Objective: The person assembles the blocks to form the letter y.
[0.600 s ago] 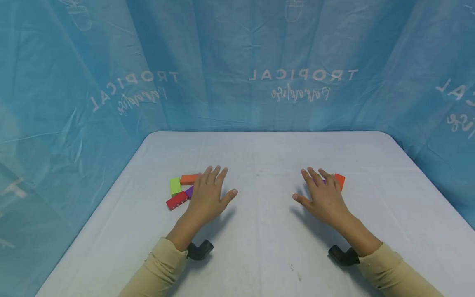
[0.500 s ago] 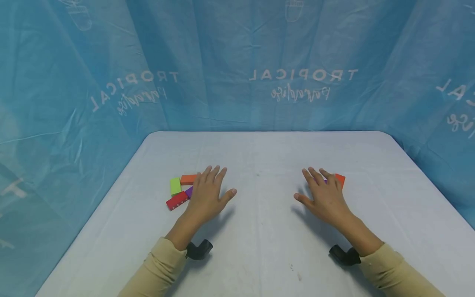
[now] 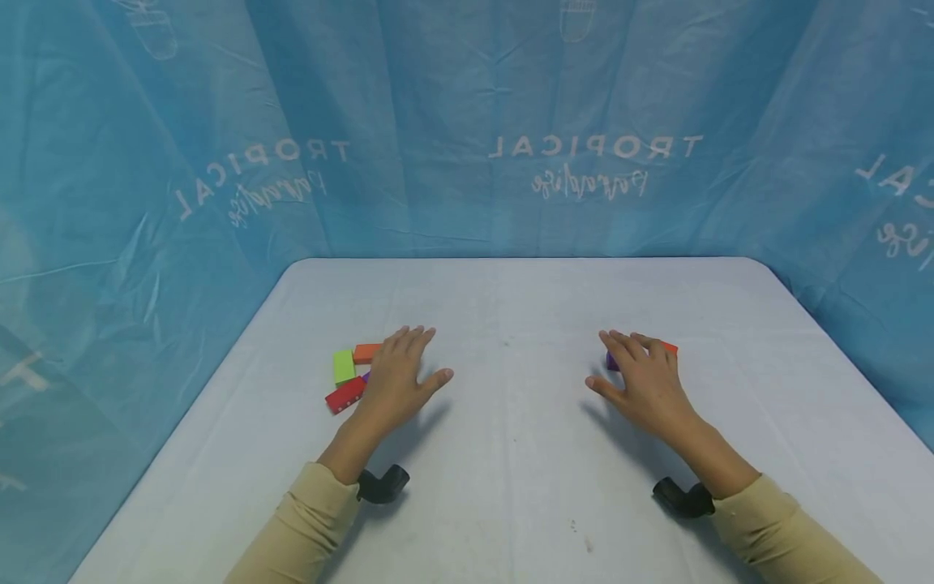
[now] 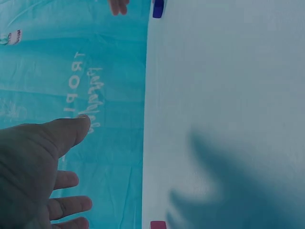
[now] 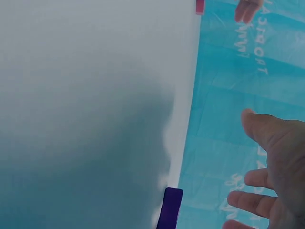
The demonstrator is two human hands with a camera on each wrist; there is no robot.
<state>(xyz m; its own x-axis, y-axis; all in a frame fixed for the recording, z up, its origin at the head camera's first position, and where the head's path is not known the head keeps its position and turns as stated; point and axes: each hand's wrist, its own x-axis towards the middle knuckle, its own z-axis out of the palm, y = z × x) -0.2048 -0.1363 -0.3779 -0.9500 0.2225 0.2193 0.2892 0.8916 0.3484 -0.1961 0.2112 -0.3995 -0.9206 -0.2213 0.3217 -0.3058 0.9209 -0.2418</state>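
Note:
My left hand [image 3: 397, 384], fingers spread and thumb out to the side, hovers over the table beside a small group of blocks. That group has a lime green block [image 3: 344, 367], an orange block [image 3: 366, 354], a red block with white dots [image 3: 345, 395] and a purple block mostly hidden behind the hand. On the other side my right hand [image 3: 647, 389] is above the table with its fingers extended. It partly covers a purple block [image 3: 612, 362] and an orange-red block [image 3: 669, 349]. Both hands hold nothing. In the right wrist view, the purple block [image 5: 170, 209] lies below the fingers.
A white cloth covers the table [image 3: 503, 454], with blue printed sheeting [image 3: 467, 203] hanging behind and at both sides. A black curved piece [image 3: 384, 485] sticks out at the left wrist, and a similar black piece [image 3: 683, 497] at the right wrist.
The left hand has shifted slightly left, covering more of its purple block. The right hand has moved a little to the right, so its purple block shows at the fingers' left. The blocks stay put.

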